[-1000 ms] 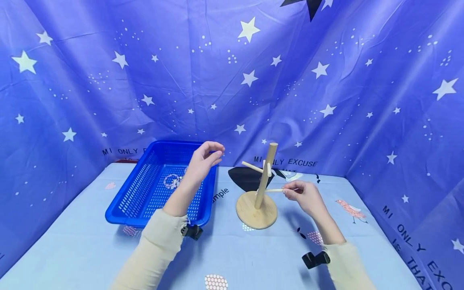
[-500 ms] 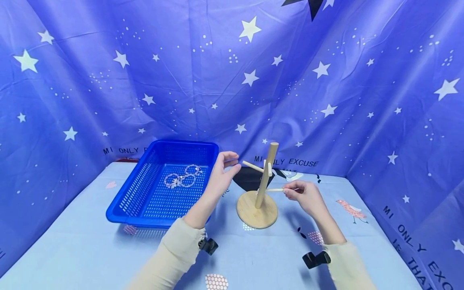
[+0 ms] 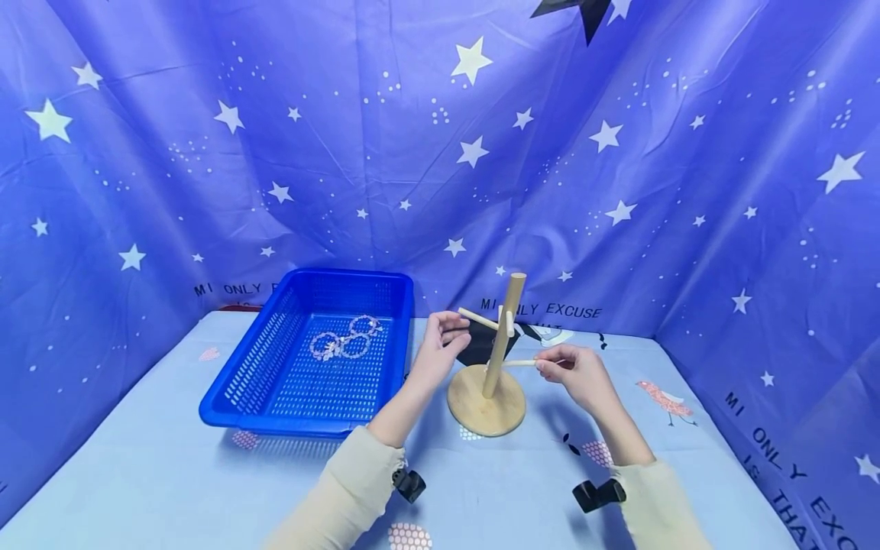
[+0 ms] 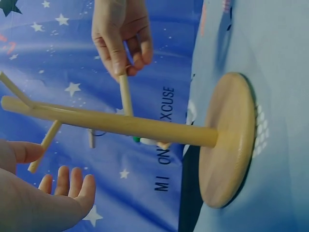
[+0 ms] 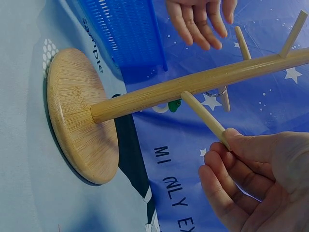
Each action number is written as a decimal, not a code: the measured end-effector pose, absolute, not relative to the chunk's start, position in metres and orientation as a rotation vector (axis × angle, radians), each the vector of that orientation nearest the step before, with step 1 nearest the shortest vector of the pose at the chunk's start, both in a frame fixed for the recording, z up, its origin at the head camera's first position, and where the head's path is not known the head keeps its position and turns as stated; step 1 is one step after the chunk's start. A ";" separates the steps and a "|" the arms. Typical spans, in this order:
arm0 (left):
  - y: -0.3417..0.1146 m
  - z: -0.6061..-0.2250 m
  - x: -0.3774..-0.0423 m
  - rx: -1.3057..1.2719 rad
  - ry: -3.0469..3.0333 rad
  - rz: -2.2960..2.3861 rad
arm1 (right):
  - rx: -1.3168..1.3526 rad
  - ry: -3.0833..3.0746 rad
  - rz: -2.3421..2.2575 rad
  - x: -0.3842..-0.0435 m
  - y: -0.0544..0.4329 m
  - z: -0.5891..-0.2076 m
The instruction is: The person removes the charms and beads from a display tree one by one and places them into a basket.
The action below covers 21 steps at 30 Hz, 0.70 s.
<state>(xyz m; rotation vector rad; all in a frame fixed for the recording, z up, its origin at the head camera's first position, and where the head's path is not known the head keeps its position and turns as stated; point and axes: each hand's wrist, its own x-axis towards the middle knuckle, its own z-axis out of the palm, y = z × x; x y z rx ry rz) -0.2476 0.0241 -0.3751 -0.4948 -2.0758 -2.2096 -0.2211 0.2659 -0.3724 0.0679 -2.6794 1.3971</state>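
Note:
A wooden rack (image 3: 496,367) with a round base and several pegs stands upright on the table. My right hand (image 3: 580,374) pinches the tip of its lower right peg (image 5: 205,113) between thumb and fingers. Beside the upper left peg (image 3: 477,317) is my left hand (image 3: 440,351), fingers spread and relaxed. In the left wrist view its thumb overlaps that peg. Behind the post, a thin dark ring (image 5: 217,92) hangs at a back peg, and a small green piece (image 5: 174,105) shows below the post, partly hidden.
Left of the rack stands a blue perforated basket (image 3: 234,416) holding three beaded bracelets (image 3: 354,346). A light blue printed cloth (image 3: 495,496) covers the table. The starry blue curtain (image 3: 385,153) closes off the back and sides.
My left hand has moved right and down from over the basket to the rack's upper left peg, uncovering the bracelets. The right hand stays on its peg.

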 end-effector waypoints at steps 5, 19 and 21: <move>0.030 -0.382 -0.248 -0.533 -2.104 -2.194 | 0.066 -2.674 1.399 -0.221 0.266 -0.373; 0.047 -0.398 -0.250 -0.591 -2.131 -2.209 | 0.068 -2.669 1.420 -0.219 0.265 -0.372; 0.048 -0.399 -0.249 -0.579 -2.135 -2.221 | 0.068 -2.667 1.421 -0.220 0.265 -0.372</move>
